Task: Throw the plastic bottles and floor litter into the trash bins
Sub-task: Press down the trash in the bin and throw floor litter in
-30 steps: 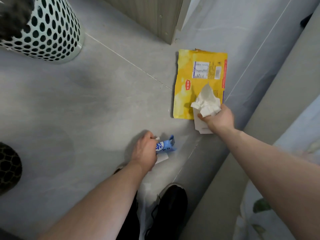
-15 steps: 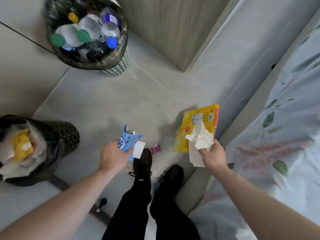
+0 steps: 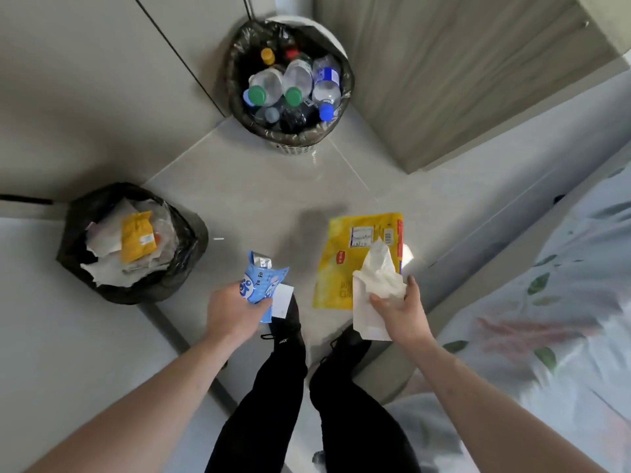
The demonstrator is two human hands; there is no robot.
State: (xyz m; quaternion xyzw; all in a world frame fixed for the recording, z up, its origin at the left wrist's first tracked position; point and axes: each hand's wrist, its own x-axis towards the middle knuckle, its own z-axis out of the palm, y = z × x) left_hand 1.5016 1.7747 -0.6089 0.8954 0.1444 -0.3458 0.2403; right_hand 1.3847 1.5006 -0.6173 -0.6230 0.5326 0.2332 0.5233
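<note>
At far left a black-bagged trash bin (image 3: 184, 254) sits on the floor, stuffed with paper and a yellow packet. Right of it, the left hand (image 3: 232, 310) grips a blue wrapper (image 3: 261, 283) and a small white slip (image 3: 283, 300). Farther off, a second bin (image 3: 239, 107) holds plastic bottles (image 3: 297, 87). The right hand (image 3: 401, 310) clutches crumpled white tissue (image 3: 379, 278) and a yellow packet (image 3: 341, 268). A floral bedsheet (image 3: 546, 319) lies at right.
</note>
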